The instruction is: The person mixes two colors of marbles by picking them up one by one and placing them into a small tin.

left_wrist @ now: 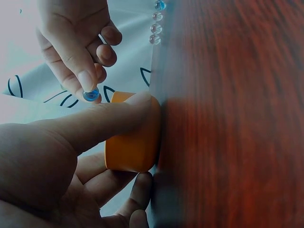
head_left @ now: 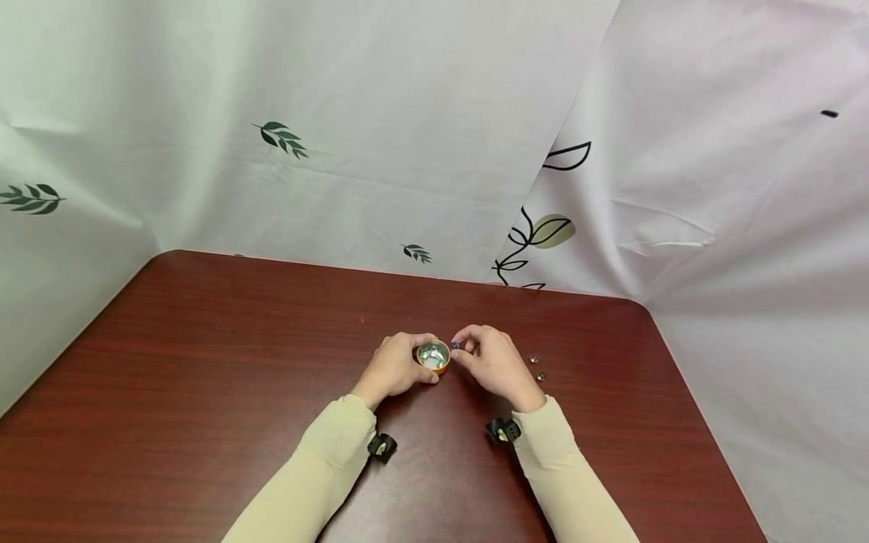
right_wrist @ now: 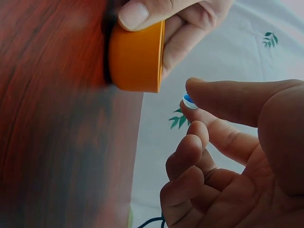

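My left hand (head_left: 392,366) grips a small orange bowl (left_wrist: 130,142) with a shiny, mirror-like inside, thumb on one side and fingers on the other. The bowl stands upright on the table. Just right of its rim, my right hand (head_left: 497,363) pinches a clear and blue glass marble (right_wrist: 190,100) between thumb and index finger. That marble is held above the rim's height, apart from the bowl. The right hand's other fingers are loosely curled. What lies inside the bowl cannot be made out through the reflections.
Several glass marbles (left_wrist: 156,29) lie on the table right of my right hand; the head view shows two glints there, one marble (head_left: 541,376) nearer me. The reddish-brown wooden table (head_left: 204,392) meets a white leaf-printed curtain (head_left: 353,188) at its far edge.
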Available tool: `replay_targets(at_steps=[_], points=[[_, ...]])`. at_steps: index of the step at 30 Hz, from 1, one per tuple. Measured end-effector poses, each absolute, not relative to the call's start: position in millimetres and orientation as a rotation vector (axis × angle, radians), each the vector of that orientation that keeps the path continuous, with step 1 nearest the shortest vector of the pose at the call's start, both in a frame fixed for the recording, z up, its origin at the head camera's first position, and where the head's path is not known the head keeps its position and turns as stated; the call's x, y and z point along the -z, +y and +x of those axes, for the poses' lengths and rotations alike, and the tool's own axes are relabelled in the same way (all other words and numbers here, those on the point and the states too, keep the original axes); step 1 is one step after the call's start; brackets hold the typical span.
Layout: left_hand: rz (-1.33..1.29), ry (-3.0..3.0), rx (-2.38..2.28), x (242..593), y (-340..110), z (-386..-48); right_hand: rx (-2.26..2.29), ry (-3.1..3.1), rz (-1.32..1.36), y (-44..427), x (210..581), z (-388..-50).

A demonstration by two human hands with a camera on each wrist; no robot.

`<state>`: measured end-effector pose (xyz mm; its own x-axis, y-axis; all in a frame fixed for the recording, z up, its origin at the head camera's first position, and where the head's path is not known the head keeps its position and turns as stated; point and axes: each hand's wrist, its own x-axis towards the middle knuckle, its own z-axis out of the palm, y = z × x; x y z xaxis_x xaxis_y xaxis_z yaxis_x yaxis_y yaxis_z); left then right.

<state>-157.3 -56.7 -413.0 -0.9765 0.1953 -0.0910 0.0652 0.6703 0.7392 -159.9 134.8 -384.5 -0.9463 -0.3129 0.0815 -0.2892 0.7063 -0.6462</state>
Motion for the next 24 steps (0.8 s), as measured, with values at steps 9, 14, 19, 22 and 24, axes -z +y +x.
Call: replay_targets(at_steps=[9, 14, 19, 22, 24], points=[[0.208, 2.713, -1.201, 413.3, -56.6, -157.6, 1.06, 2.862, -0.517, 126.6, 387.1, -159.2], [0.213, 2.707, -1.206, 413.2, -56.7, -157.1, 1.033, 2.865, -0.528, 121.1, 390.2, -159.6], [0.212, 2.716, -1.19, 412.6, -56.5, -157.8, 1.032, 2.862, -0.546, 117.3, 392.4, -161.0], [0.212, 2.716, -1.195, 412.4, -56.6, -157.7, 1.041, 2.855, -0.555, 116.0, 393.0, -161.5], [0.215, 2.715, -1.199, 412.1, -56.6, -157.2, 1.048, 2.849, -0.559, 115.1, 393.0, -161.7]])
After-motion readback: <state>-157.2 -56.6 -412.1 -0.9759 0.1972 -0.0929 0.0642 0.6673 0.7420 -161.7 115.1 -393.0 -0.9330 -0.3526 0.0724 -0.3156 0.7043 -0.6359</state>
